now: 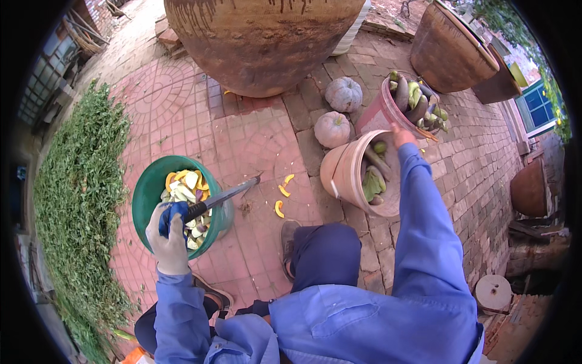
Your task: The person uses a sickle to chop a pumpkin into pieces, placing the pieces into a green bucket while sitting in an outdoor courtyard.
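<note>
My left hand [170, 232], in a pale work glove, is closed on the black handle of a knife [227, 194] whose blade points up and right. It is over the rim of a green bucket [141, 200] that holds cut eggplant and yellow pumpkin pieces [192, 179]. My bare right hand [403, 135] grips the rim of a pinkish plastic bucket [345, 168], tilted towards me, with eggplants [377, 164] and a leafy vegetable [373, 183] inside. Beyond this hand stands a pink bucket [377, 111] heaped with eggplants and green vegetables [416, 102].
Two pale pumpkins [344, 94] [332, 129] lie behind the tilted bucket. Yellow pumpkin strips [278, 209] are on the red paving. A large clay vat [268, 45] stands ahead, cut greens [82, 204] are spread at the left, and more clay vats [448, 50] stand at the right.
</note>
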{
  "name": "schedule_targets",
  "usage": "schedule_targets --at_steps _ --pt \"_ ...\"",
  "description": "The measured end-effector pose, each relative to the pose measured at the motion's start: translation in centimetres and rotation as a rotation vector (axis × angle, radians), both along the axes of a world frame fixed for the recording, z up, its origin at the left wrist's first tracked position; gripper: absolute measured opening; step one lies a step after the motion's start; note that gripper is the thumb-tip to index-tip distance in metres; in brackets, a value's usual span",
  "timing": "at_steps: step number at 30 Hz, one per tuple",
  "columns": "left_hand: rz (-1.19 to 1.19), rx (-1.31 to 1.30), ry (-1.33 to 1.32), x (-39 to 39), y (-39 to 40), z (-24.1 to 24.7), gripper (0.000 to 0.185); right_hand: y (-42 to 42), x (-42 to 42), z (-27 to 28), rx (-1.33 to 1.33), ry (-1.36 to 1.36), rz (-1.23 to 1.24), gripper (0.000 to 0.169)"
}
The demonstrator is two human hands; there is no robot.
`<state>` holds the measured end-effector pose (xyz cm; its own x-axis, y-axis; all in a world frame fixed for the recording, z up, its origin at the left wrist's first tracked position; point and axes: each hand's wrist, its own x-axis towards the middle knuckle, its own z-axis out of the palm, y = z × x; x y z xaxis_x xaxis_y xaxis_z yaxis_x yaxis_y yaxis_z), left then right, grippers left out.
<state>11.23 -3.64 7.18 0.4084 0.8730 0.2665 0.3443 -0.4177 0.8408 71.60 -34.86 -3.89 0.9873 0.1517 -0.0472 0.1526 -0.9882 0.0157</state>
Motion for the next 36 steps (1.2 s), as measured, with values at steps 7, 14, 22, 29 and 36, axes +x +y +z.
schedule_targets --at_steps 7,14,22,29,36 --pt "-0.085 -0.099 -0.14 0.0 0.6 -1.1 0.023 3.6 -3.9 -0.1 0.611 -0.043 0.375 0.051" --pt "0.122 0.027 -0.016 1.6 0.7 0.0 0.021 12.3 -21.8 -5.9 0.415 0.244 1.026 0.033" --pt "0.161 0.021 -0.084 1.5 1.0 -0.8 0.026 17.5 -25.0 -20.4 0.101 0.549 0.749 0.054" --pt "0.216 0.062 -0.061 3.3 1.7 -0.8 0.036 20.0 -24.8 -28.4 0.052 0.579 0.831 0.057" --pt "0.2 0.115 -0.07 4.1 2.5 -1.2 0.041 20.3 -27.4 -31.5 -0.122 0.48 0.654 0.051"
